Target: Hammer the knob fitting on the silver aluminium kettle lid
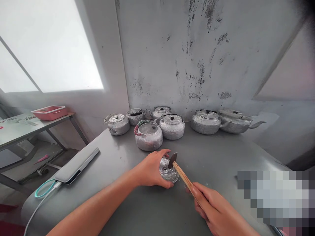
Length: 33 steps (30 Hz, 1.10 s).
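My left hand (154,170) grips the rim of a round, dented metal kettle lid (167,175) on the grey table, thumb on the near side and fingers on the far side. A small hole shows near the lid's middle. My right hand (209,203) is closed round the wooden handle of a hammer (183,175). The hammer's narrow dark metal head is over the lid; whether it touches the metal I cannot tell. Just beyond the lid stands a lidless kettle (149,139) with a red and green wrapped handle.
Several dented metal kettles line the wall, among them one with a black knob (172,129) and one at the far right (235,123). A power bank (76,165) with a cable lies at the left. A red basket (50,113) sits on a side table.
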Motion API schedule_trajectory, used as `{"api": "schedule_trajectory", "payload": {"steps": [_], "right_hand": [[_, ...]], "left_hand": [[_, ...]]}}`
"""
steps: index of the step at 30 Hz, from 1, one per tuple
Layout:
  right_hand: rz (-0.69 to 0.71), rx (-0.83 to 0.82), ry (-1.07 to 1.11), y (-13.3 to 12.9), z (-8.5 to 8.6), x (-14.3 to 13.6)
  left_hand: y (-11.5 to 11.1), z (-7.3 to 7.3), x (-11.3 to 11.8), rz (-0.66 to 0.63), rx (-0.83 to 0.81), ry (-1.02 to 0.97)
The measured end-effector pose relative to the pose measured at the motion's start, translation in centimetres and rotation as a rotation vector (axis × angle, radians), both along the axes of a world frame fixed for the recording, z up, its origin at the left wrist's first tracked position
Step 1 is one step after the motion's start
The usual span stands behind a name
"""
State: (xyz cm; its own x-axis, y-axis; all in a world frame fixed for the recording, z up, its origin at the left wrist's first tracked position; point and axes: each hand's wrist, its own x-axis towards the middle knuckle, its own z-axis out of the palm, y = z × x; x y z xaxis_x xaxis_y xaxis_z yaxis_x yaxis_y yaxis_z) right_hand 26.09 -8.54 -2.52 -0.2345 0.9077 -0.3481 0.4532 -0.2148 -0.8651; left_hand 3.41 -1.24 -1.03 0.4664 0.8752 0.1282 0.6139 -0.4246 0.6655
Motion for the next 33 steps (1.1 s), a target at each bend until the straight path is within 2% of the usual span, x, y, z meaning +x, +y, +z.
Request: {"api": "schedule_trajectory", "payload": {"steps": [7, 17, 21, 25, 31, 33], "right_hand": [[-0.038, -0.113, -0.019, 0.0, 0.0, -0.1], [-0.034, 0.168, 0.012, 0.2, 0.1, 0.2], [-0.022, 0.163, -0.032, 0.3, -0.1, 0.4], [0.046, 0.160, -0.097, 0.3, -0.8, 0.5], [0.103, 0.339, -0.233, 0.2, -1.2, 0.8], [0.109, 0.322, -0.270, 0.2, -1.1, 0.9]], "left_hand": [[-0.1, -0.1, 0.0, -0.012, 0.018, -0.002], [0.2, -0.4, -0.2, -0.020, 0.004, -0.010], [0.2, -0.4, -0.2, -0.013, -0.001, -0.011], [0.2, -0.3, -0.1, -0.008, -0.002, -0.008], [0.1, -0.3, -0.2, -0.010, -0.003, -0.010], [0.1, -0.3, -0.2, -0.009, 0.001, -0.015]]}}
